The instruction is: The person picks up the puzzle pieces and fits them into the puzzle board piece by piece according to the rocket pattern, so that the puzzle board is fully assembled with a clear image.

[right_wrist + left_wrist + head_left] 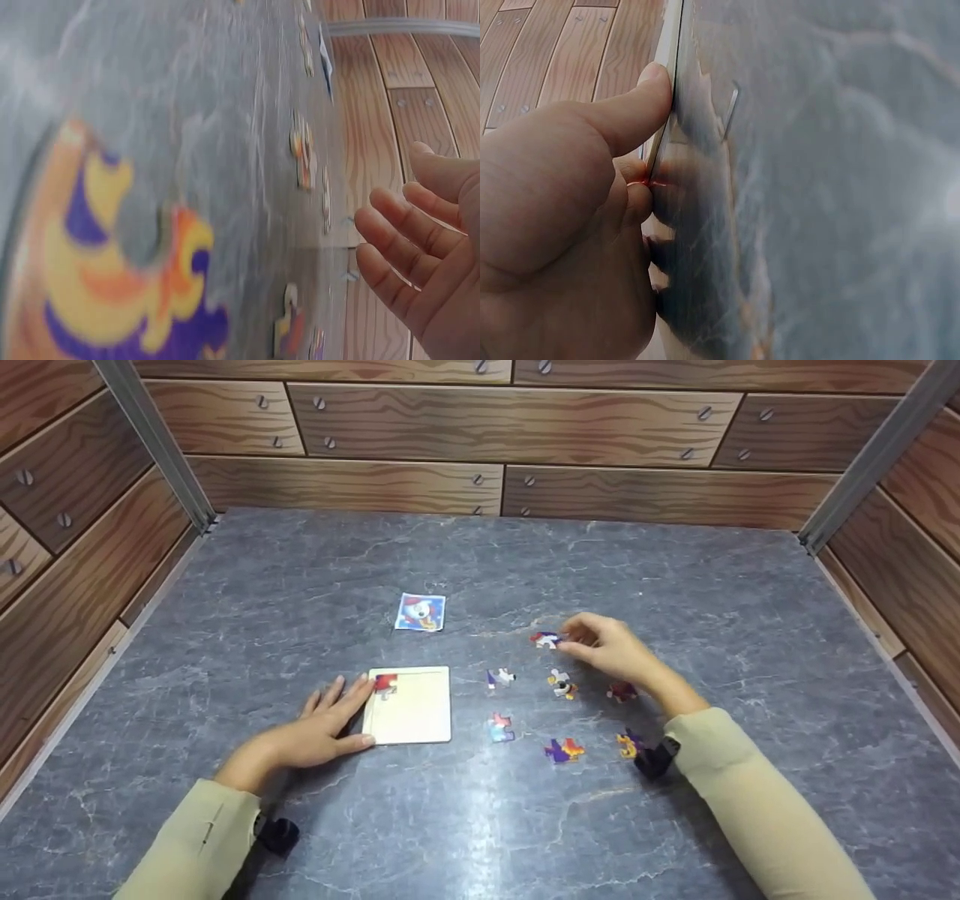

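My left hand [319, 735] lies at the left side of a square cream puzzle tray [416, 716], fingers extended. Its index finger touches the upper-left edge and the thumb [656, 79] touches the lower-left corner. One red puzzle piece [385, 683] sits in the tray's upper-left corner. To the right, my right hand [611, 647] hovers with loosely bent fingers, thumb apart from them in the right wrist view. Its fingertips are close to a red, white and blue puzzle piece [546, 640]; no piece shows between them in the right wrist view.
Loose pieces lie right of the tray: a white-purple piece [501, 678], a light-blue piece [500, 727], a purple-orange piece [564, 750], a red piece [621, 691] and others. A small picture card [421, 612] lies behind the tray. Wood-patterned walls [517, 424] enclose the grey table.
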The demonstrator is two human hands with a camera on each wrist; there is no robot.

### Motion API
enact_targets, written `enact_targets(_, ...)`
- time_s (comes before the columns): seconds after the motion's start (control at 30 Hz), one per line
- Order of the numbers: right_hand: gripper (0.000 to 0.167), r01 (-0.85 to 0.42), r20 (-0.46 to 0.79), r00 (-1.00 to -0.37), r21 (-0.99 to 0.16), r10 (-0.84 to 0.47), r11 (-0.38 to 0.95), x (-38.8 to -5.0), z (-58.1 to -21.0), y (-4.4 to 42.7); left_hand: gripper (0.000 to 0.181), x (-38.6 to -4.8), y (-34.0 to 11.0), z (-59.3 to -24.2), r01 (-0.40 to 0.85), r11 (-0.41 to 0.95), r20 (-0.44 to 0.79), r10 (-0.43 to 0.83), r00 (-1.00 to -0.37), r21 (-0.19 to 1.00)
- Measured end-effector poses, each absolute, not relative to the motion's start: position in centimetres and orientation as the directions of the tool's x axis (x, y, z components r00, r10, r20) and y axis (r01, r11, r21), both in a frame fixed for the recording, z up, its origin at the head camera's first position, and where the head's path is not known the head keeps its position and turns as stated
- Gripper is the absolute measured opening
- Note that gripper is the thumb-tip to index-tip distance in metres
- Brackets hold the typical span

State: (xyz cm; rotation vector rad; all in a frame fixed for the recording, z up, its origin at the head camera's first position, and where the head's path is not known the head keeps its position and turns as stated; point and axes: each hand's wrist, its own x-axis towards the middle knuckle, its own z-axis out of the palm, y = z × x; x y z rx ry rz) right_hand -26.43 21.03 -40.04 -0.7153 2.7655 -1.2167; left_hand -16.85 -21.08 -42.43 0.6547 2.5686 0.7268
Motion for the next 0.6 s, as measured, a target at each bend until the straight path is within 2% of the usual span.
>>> enact_targets(0.27,0.029,-0.364,0.12,-0.91,-0.692,-0.397,0.624,-27.5,-40.4,22.0,0.08,-17.0,-20.8,-42.4,0.315,0.762,-0.255,0.525,-0.812,0.566)
enact_targets(0.6,0.035,-0.363,0.056,-0.896,-0.663,-0.44,0.655,-28.8,-41.4,20.7,0.08,-16.8,-21.3,-42.4,0.32,0.769,-0.251,0.521,-0.816,0.554)
